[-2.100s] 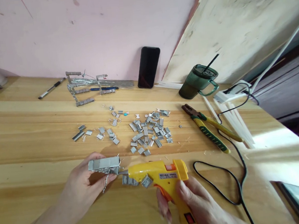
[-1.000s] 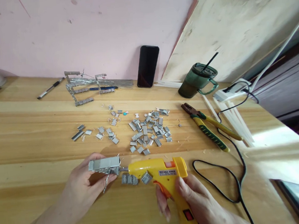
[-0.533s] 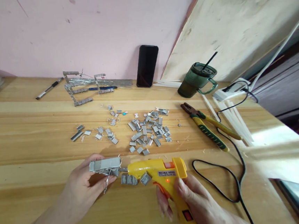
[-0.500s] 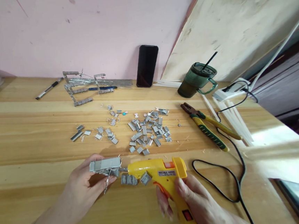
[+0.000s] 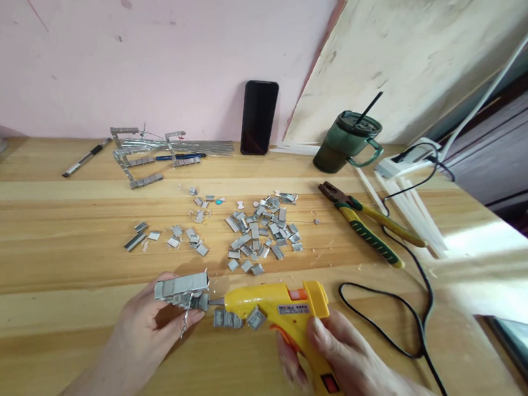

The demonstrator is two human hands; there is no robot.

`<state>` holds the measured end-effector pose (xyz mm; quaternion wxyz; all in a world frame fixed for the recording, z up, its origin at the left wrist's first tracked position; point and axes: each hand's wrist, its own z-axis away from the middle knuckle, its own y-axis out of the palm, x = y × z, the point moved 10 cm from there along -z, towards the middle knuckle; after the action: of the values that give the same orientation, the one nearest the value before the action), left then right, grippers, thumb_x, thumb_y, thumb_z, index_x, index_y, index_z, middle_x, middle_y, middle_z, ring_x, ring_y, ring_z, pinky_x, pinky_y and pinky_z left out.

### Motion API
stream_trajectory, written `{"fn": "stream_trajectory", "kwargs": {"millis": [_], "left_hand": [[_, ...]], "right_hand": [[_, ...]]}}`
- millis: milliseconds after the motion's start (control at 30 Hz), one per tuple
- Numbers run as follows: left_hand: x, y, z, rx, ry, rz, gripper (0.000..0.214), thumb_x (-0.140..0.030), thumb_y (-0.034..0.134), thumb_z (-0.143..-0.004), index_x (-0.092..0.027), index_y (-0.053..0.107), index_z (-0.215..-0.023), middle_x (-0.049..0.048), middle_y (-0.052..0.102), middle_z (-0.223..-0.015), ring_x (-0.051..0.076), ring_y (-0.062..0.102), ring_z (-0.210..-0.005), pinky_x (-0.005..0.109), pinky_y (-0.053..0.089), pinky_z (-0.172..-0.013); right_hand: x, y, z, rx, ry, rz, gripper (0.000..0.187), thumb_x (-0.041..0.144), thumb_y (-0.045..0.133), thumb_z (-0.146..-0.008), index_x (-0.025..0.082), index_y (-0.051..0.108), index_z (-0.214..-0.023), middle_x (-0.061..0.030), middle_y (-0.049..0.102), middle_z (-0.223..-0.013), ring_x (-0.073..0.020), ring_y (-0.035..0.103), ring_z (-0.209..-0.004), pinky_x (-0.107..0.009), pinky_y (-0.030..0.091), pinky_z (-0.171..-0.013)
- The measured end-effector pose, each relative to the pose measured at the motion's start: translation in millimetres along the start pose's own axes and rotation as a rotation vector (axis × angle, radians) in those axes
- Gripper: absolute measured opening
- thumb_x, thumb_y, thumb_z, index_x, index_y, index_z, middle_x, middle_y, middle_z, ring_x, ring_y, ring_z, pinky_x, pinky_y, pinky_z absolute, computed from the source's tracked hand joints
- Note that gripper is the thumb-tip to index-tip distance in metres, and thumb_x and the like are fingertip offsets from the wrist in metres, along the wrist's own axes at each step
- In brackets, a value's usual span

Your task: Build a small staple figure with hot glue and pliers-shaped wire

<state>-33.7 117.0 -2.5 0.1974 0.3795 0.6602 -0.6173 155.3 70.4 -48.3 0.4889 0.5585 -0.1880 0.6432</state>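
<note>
The left hand (image 5: 140,323) is gripping a grey segmented assembly (image 5: 183,284) between thumb and fingers, above the near part of the tabletop (image 5: 179,387); a twisted wire (image 5: 185,322) is hanging from its underside; the right hand (image 5: 351,350) is closing around the handle of a yellow glue gun (image 5: 263,299), with fingers lying by the orange trigger (image 5: 285,339); whether the trigger is being pressed, I cannot tell. The nozzle (image 5: 216,301) is pointing at the lower end of the assembly, at or just beside it; actual contact is not showing clearly, nor is any fresh glue. In my judgement, the step in hand is applying glue at that end; the next move is calling for a steady left grip, fingertips clear of the hot tip, and a measured squeeze. A row of grey blocks (image 5: 227,318) and a single tilted block (image 5: 256,317) are lying just below the gun's barrel in view; beyond, a scatter of metal pieces (image 5: 255,236) is occupying the middle of the table, with pliers (image 5: 361,229) resting to its right.
</note>
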Motion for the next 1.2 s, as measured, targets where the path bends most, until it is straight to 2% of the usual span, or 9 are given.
{"fn": "stream_trajectory", "kwargs": {"millis": [133,400,500,700,933,1100,1200], "left_hand": [[4,2.0,2,0.007,-0.039,0.031,0.012,-0.031,0.061,-0.077,-0.023,0.07,-0.073,0.001,0.071,-0.074,0.017,0.065,-0.066,0.022,0.052,-0.053],[8,-2.3,0,-0.008,-0.088,0.014,0.009,-0.03,0.064,-0.075,-0.027,0.072,-0.078,-0.001,0.074,-0.08,0.019,0.067,-0.075,0.026,0.054,-0.067],[10,-0.2,0,-0.005,-0.105,0.015,0.01,-0.031,0.064,-0.075,-0.026,0.072,-0.078,0.0,0.074,-0.079,0.02,0.067,-0.073,0.027,0.054,-0.064],[6,1.2,1,-0.016,-0.054,0.0,0.012,-0.033,0.063,-0.074,-0.025,0.072,-0.071,0.0013,0.074,-0.075,0.02,0.067,-0.068,0.025,0.053,-0.055],[4,-7.0,-2,-0.088,-0.043,0.009,0.009,-0.03,0.068,-0.07,-0.028,0.074,-0.075,-0.0008,0.075,-0.075,0.019,0.069,-0.069,0.025,0.056,-0.062],[-5,-5.5,-2,-0.065,0.032,-0.005,0.01,-0.034,0.066,-0.072,-0.027,0.073,-0.073,-0.0004,0.074,-0.072,0.018,0.067,-0.064,0.023,0.054,-0.055],[0,-2.7,0,-0.034,-0.016,-0.013,0.011,-0.033,0.064,-0.075,-0.026,0.072,-0.072,0.0,0.073,-0.073,0.019,0.067,-0.066,0.025,0.053,-0.056]], "right_hand": [[4,-1,-1,-0.006,-0.039,-0.033,0.046,0.058,0.039,-0.09,0.016,0.056,-0.083,-0.0014,0.055,-0.072,-0.0115,0.049,-0.061,-0.025,0.036,-0.06],[-2,2,1,0.019,0.014,0.022,0.051,0.062,0.037,-0.089,0.015,0.056,-0.08,-0.0022,0.054,-0.068,-0.0124,0.049,-0.06,-0.026,0.033,-0.056],[-2,1,0,0.012,0.015,0.021,0.051,0.061,0.037,-0.089,0.015,0.056,-0.08,-0.0023,0.054,-0.068,-0.0134,0.05,-0.061,-0.026,0.034,-0.056],[2,2,-1,0.0,-0.018,-0.006,0.049,0.061,0.039,-0.088,0.016,0.055,-0.08,-0.0017,0.055,-0.068,-0.0127,0.049,-0.059,-0.026,0.034,-0.057],[1,3,-1,0.015,0.004,0.024,0.053,0.063,0.038,-0.087,0.014,0.056,-0.078,-0.0033,0.055,-0.067,-0.0137,0.049,-0.06,-0.026,0.034,-0.056],[5,5,-3,0.016,-0.035,-0.032,0.05,0.061,0.04,-0.088,0.015,0.055,-0.079,-0.0019,0.054,-0.065,-0.0118,0.048,-0.057,-0.024,0.034,-0.054],[5,6,-2,0.016,-0.02,-0.039,0.049,0.061,0.04,-0.088,0.015,0.054,-0.081,-0.0026,0.055,-0.068,-0.0125,0.049,-0.058,-0.025,0.035,-0.055]]}}
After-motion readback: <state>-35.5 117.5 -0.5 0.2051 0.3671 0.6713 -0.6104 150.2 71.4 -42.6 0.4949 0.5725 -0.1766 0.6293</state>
